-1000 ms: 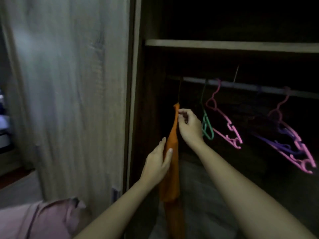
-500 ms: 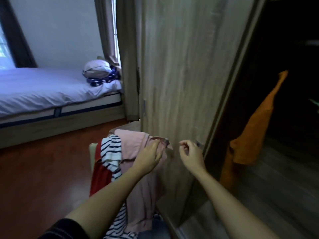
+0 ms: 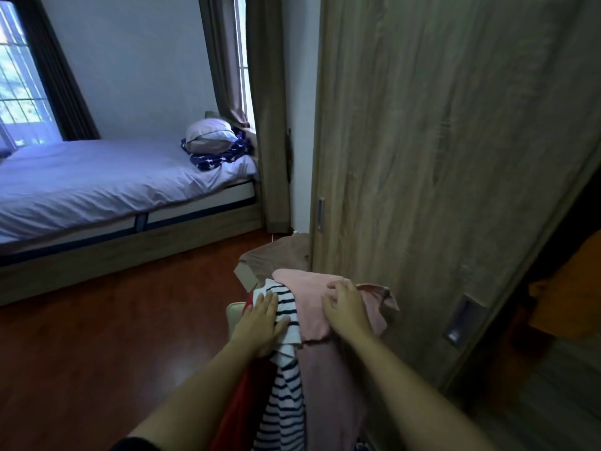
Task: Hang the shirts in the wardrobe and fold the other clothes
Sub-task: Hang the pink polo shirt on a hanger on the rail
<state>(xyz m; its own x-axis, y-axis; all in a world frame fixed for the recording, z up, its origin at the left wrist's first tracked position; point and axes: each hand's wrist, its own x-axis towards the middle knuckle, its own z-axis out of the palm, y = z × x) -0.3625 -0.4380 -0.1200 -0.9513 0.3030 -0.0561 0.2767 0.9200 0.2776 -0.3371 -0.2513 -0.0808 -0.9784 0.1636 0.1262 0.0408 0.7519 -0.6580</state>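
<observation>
A pile of clothes lies draped over a chair in front of the wardrobe: a pink garment (image 3: 309, 307) on top, a white shirt with dark stripes (image 3: 286, 385) beside it, and a red garment (image 3: 240, 415) at the left. My left hand (image 3: 260, 323) lies flat with fingers apart on the striped shirt. My right hand (image 3: 348, 307) rests on the pink garment, fingers curled into the cloth. An orange shirt (image 3: 566, 301) hangs inside the dark open wardrobe at the far right.
The wardrobe's sliding wooden door (image 3: 439, 157) stands right behind the pile. A brown garment (image 3: 276, 255) lies beyond the pile. A bed (image 3: 97, 183) with a pillow (image 3: 208, 138) fills the left, with red-brown wooden floor (image 3: 113, 336) between.
Both hands left the orange shirt hanging in the wardrobe, and my view turned left and down. The hands have come down onto the clothes pile.
</observation>
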